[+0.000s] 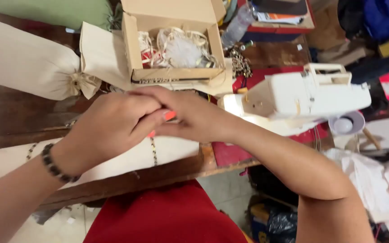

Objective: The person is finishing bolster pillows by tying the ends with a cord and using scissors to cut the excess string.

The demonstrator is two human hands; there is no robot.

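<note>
Two hands, left hand (109, 126) and right hand (194, 118), closed together around small orange-red object (169, 116), mostly hidden, perhaps plastic; grip unclear.

Soft daylight, slight motion blur, machine-lamp glare

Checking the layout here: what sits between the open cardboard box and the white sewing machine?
In the head view, a dark beaded strand lies on the table between the cardboard box and the sewing machine.
</note>
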